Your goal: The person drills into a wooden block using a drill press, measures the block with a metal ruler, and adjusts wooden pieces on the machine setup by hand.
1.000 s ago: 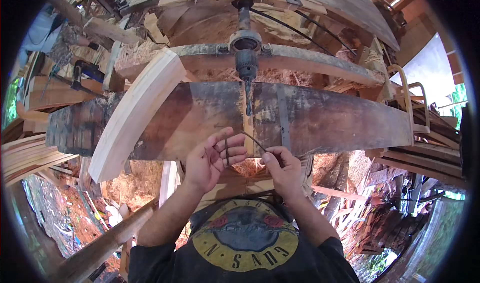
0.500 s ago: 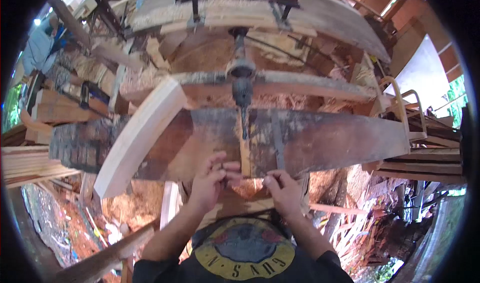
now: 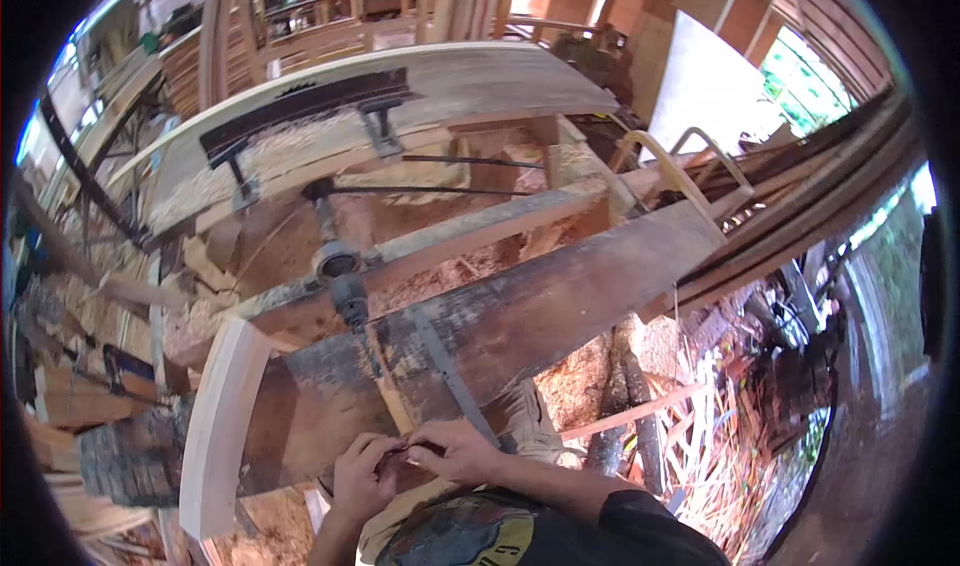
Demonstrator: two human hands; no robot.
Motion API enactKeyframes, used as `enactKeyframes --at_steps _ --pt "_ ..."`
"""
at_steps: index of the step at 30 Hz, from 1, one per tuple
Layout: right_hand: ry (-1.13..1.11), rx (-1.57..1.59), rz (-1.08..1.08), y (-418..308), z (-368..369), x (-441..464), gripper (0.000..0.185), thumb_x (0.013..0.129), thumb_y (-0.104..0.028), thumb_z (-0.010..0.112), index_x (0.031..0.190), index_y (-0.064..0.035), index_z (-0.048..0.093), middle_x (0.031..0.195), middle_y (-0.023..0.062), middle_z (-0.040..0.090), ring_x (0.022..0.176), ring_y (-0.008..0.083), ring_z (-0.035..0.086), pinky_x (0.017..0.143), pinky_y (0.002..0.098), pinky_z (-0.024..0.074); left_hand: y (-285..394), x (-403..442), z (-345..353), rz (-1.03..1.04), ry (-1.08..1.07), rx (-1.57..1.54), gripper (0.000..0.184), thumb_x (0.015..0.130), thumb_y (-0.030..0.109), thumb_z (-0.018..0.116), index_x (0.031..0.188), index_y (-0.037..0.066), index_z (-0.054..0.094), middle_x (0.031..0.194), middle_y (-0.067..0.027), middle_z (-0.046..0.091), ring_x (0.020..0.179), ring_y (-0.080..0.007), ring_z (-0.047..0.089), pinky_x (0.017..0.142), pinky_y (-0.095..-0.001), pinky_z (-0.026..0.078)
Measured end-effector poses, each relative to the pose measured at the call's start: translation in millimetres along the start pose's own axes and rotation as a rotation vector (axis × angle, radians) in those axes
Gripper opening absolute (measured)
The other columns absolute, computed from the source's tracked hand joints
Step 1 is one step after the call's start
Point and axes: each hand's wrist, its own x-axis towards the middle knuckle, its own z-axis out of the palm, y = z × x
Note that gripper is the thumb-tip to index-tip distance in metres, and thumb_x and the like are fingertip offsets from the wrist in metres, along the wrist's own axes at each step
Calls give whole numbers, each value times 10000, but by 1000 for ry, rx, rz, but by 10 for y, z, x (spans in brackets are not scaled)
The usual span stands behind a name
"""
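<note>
Close together at the near edge of the dark board (image 3: 560, 296) are both of my hands. My left hand (image 3: 364, 478) has its fingers curled in, and what it holds is too small to make out. Beside it my right hand (image 3: 455, 452) pinches at a small dark thing between the hands, which I cannot name. Beyond them a drill chuck (image 3: 349, 299) with a bit (image 3: 373, 354) points toward me over a pale wood strip (image 3: 396, 398) in the board. A thick, pale curved wood block (image 3: 222, 426) lies across the board's left part.
Behind the chuck, a wooden beam (image 3: 490, 228) crosses the frame. Farther back is a long table top (image 3: 450, 81) with a dark metal fence (image 3: 300, 116). A bent tubular handle (image 3: 665, 166) stands at the board's right end, near stacked planks (image 3: 810, 206). Wood scraps (image 3: 690, 416) lie below right.
The view has swung to the right and up. My hands have come together; the thin dark rods seen in them one second ago no longer show clearly.
</note>
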Motion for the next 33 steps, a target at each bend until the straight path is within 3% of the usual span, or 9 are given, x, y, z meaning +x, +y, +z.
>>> enactKeyframes --at_steps 6,9,12,19,22,25,26,30,33 --pt "-21 3 11 -119 -68 -36 238 988 -271 706 1046 -46 759 957 151 747 885 318 729 830 402 557 -5 -37 15 -32 22 -65 191 865 -4 763 1050 42 755 954 -108 717 744 -252 713 640 -336 563" --pt "-74 95 235 -309 -161 -29 234 983 -259 704 1035 -36 754 948 163 742 846 303 727 776 388 561 -1 -69 59 -7 21 -118 205 859 -9 759 1059 36 753 931 -114 713 747 -267 714 643 -341 568" --pt "-44 -10 78 -141 -54 -39 218 985 -235 698 1028 -28 751 905 156 735 791 265 719 723 377 555 -28 -117 144 -65 -4 -108 227 823 -69 744 1022 39 761 933 -107 719 794 -230 718 696 -324 564" --pt "-84 -13 244 -154 -105 -8 229 974 -221 696 1087 -31 756 917 160 742 764 246 718 705 364 560 -106 -101 27 -85 -56 -36 195 839 13 810 1026 47 766 922 -110 704 766 -226 697 670 -323 562" --pt "18 -108 122 -94 -88 -13 261 962 -221 710 1143 -36 745 939 158 743 774 235 720 722 345 571 -211 -105 4 -72 78 22 133 893 81 789 1016 51 751 929 -95 691 765 -238 692 682 -351 561" --pt "192 -98 143 121 -231 -32 276 948 -209 728 1164 -37 735 976 162 747 792 236 728 734 345 578 -425 -160 -26 -380 150 -135 89 951 119 758 997 44 744 951 -77 697 786 -168 676 711 -319 542" --pt "211 -137 189 141 -318 -32 263 945 -202 731 1150 -37 736 973 157 749 795 238 730 735 350 580 -480 -158 -53 -445 189 -209 116 989 147 732 1035 43 711 952 -43 687 796 -107 641 737 -284 523" --pt "254 -331 342 208 -551 -113 257 929 -176 752 1137 -29 716 963 137 738 786 246 721 732 363 582 -639 -101 -41 -436 353 -478 201 1008 144 711 1161 58 613 913 -1 637 786 -78 588 707 -263 488" --pt "272 -375 418 214 -506 -199 325 907 -155 773 1183 -13 676 986 135 708 801 254 705 743 365 579 -712 -12 -43 -363 375 -376 202 1003 130 705 1163 55 607 915 2 637 799 -75 597 711 -259 483"
